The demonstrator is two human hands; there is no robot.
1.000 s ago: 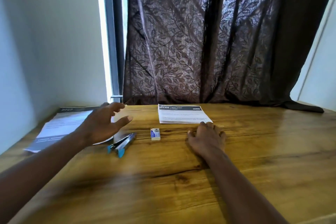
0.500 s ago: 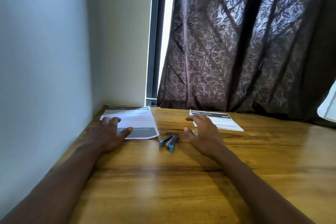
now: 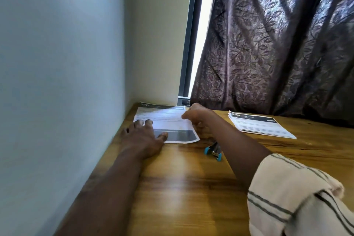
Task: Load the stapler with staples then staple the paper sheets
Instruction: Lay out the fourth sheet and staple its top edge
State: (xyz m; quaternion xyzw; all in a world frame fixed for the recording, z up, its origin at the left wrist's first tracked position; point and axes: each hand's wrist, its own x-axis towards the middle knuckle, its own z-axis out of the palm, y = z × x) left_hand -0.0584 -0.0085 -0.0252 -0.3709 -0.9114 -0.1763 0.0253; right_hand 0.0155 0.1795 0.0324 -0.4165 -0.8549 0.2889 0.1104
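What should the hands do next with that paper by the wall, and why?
Probably draw the paper sheets toward the stapler. The left hand lies flat on their near edge, the right hand is at their right edge, and the stapler lies untouched.

on the table [image 3: 191,188], one stack of paper sheets [image 3: 168,120] lies in the far left corner against the wall [image 3: 57,82], and a second stack [image 3: 260,124] lies to its right before the curtain [image 3: 277,44]. the left hand [image 3: 141,136] rests on the near left edge of the corner stack, the right hand [image 3: 197,115] at its right edge. the stapler [image 3: 213,151] lies nearer, between the two stacks, partly under the right forearm.
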